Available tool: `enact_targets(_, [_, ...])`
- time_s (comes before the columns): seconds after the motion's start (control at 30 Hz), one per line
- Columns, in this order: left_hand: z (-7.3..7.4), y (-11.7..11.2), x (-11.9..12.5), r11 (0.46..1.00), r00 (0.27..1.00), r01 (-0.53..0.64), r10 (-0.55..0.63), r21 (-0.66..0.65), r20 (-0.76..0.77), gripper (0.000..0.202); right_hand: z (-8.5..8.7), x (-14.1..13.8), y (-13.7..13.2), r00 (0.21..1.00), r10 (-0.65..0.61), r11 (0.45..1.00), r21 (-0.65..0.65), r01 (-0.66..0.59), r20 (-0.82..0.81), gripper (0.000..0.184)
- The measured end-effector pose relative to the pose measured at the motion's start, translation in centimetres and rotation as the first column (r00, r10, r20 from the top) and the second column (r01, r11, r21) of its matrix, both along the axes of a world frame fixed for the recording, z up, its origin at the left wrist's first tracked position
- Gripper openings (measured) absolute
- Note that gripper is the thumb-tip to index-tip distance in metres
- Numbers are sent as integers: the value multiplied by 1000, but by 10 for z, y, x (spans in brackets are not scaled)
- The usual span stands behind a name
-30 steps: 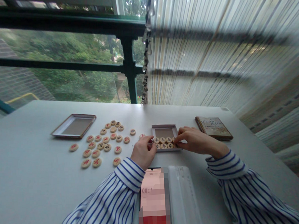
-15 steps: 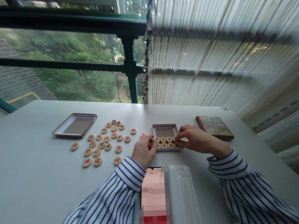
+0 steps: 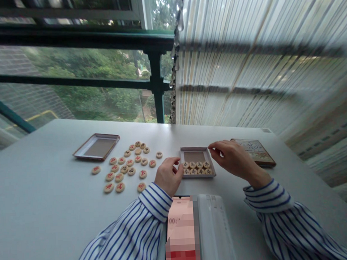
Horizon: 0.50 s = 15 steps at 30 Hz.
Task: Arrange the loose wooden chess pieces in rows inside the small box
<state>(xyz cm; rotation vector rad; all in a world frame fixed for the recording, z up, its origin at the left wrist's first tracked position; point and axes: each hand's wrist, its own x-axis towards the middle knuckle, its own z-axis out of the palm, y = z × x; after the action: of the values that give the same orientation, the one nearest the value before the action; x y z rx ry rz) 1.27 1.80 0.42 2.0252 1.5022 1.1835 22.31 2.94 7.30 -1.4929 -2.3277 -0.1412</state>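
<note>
A shallow open box point(image 3: 198, 177) holds two rows of Chinese chess pieces point(image 3: 196, 168) with black characters, filling its near half; its grey floor shows behind them. My left hand point(image 3: 168, 177) is at the box's left wall, thumb and index finger apart, no piece visible between them. At the right wall is my right hand point(image 3: 236, 161), its fingertips near the far right corner, fingers loosely bent with a gap to the thumb and nothing seen in them. Left of my left hand lie scattered chess pieces point(image 3: 130, 162), many with red characters, some with black.
An upturned box lid point(image 3: 100, 148) lies at the far left of the white table point(image 3: 55, 213). Behind my right hand lies a printed flat box point(image 3: 258, 150). A phone point(image 3: 182, 211) and a pale translucent case point(image 3: 215, 228) lie in front of me. Windows and a string curtain stand beyond.
My right hand has moved off the pieces in the box to its far right corner. My left fingers have parted at the left wall. The whole view has shifted slightly.
</note>
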Motion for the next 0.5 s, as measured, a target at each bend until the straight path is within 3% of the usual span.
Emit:
enact_targets(0.17, [8,-4,-2,997,1000,-7,7,75,-4,12,-1,0,0,1000,30,1000,11,-30,-5,22])
enact_targets(0.33, [24,-9,-8,998,999,5,-7,68,31,13,2,-3,-3,998,69,998,12,-69,-1,21])
enact_targets(0.5, [42,-4,-37,998,1000,-9,7,69,26,16,1,-11,-7,995,99,995,24,-99,-23,21])
